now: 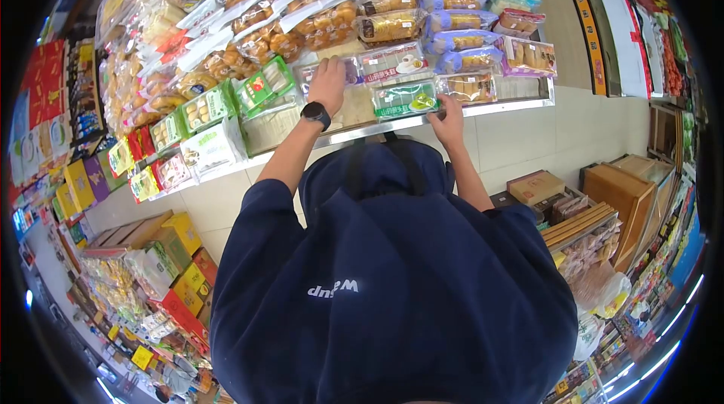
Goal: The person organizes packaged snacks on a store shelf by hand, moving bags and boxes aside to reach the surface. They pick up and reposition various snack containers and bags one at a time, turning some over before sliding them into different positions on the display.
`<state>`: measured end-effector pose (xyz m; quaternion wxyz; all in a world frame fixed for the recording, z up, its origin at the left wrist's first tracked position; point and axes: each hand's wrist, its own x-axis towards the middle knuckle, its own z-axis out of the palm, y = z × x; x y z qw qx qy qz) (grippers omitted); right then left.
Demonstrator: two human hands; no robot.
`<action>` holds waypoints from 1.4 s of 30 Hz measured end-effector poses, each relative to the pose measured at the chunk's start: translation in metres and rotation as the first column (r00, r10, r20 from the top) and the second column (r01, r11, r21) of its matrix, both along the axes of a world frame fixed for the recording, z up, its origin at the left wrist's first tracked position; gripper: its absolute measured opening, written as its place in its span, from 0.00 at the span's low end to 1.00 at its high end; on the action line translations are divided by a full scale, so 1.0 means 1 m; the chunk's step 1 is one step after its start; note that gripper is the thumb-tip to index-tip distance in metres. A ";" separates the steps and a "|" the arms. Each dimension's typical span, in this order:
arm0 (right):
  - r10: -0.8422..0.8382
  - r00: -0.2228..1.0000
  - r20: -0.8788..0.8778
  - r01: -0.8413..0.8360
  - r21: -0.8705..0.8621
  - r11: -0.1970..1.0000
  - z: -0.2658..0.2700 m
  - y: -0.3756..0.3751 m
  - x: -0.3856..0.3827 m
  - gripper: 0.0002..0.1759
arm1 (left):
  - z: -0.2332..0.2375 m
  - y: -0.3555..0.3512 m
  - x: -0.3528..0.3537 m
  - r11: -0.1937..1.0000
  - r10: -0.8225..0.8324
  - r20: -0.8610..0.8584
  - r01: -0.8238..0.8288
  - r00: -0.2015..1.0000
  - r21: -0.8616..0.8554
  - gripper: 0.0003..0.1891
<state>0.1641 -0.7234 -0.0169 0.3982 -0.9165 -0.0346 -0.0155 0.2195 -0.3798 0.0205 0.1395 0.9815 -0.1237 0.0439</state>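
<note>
My left hand (328,84), with a black watch on its wrist, reaches over a purple-labelled snack pack (352,69) in the front part of the display, its fingers closed down at the pack. A flat green snack pack (403,101) lies near the metal front edge. My right hand (449,121) pinches its right end. Behind the green pack lies a red-and-white pack (392,62) with a cup picture. Just right of it is a clear bag of brown pastry (469,88).
Bagged breads (324,23) and rolls in purple wrappers (461,41) fill the display behind. Green-edged trays (207,106) stand to the left. A metal rim (490,108) borders the front. Boxes (537,187) and a wooden cabinet (618,197) stand behind on the right.
</note>
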 end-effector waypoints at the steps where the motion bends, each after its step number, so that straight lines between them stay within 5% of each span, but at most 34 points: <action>1: 0.004 1.000 0.002 -0.004 0.006 1.000 0.000 -0.001 0.000 0.31 | 0.001 -0.001 0.003 1.000 0.001 0.001 -0.001 1.000 0.018 0.15; 8: 0.012 1.000 -0.009 -0.012 -0.012 1.000 -0.002 -0.003 -0.001 0.33 | -0.010 0.014 0.006 0.985 0.122 -0.158 -0.100 0.980 0.141 0.15; 16: 0.020 1.000 -0.016 -0.021 -0.044 0.999 -0.004 -0.003 -0.001 0.34 | -0.013 0.020 0.006 0.999 -0.012 -0.075 0.009 0.997 -0.031 0.19; 32: 0.026 0.998 -0.050 -0.029 -0.058 0.998 0.000 -0.004 -0.001 0.34 | -0.023 0.010 0.022 0.999 0.036 -0.235 -0.034 0.971 0.012 0.39; 42: 0.059 0.994 -0.088 -0.060 -0.006 0.998 0.003 -0.005 0.000 0.36 | -0.010 0.001 0.006 0.994 0.093 -0.118 -0.086 0.989 0.064 0.50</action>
